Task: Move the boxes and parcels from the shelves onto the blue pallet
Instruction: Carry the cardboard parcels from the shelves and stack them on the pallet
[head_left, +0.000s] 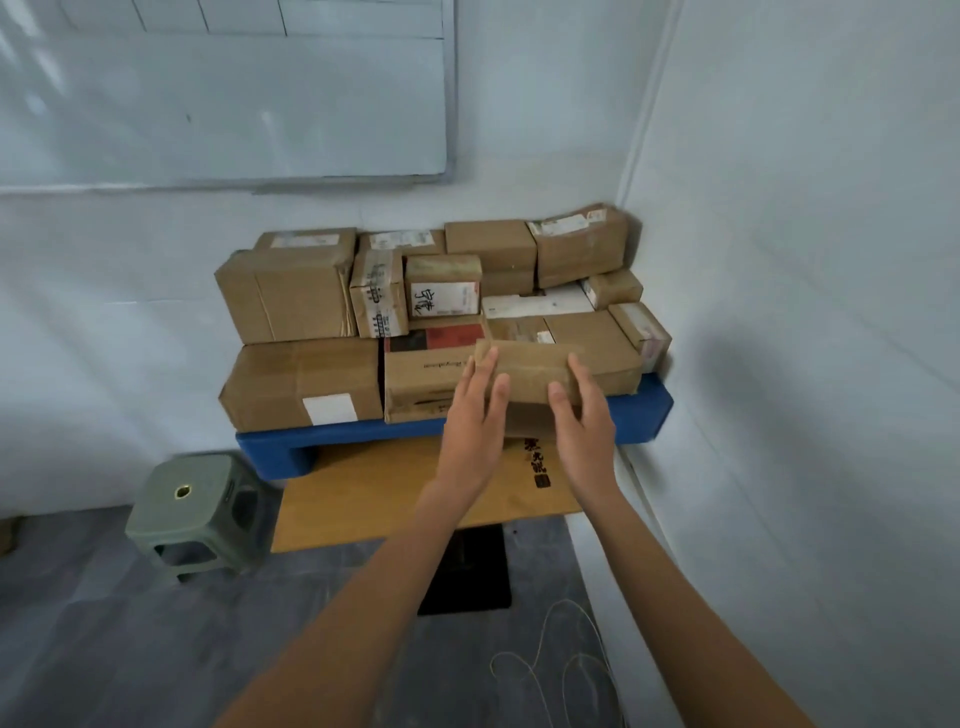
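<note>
Boxes and parcels (415, 291) already sat stacked in two tiers on the blue pallet (639, 410) in the head view, so we judged the task well along; the shelves were out of view. Our left hand (475, 415) and right hand (584, 421), fingers straight, pressed the ends of a brown carton (530, 371) at the stack's front. A green stool (192, 509) stood left of the wooden table (363, 493), clear of our reach.

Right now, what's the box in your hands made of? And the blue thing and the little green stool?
The small box between the left hand and right hand looks like brown cardboard, matte, with glossy tape. The blue pallet seems moulded plastic: smooth, rounded edges, even colour. The green stool also looks like plastic, dull, moulded in one piece.
</note>
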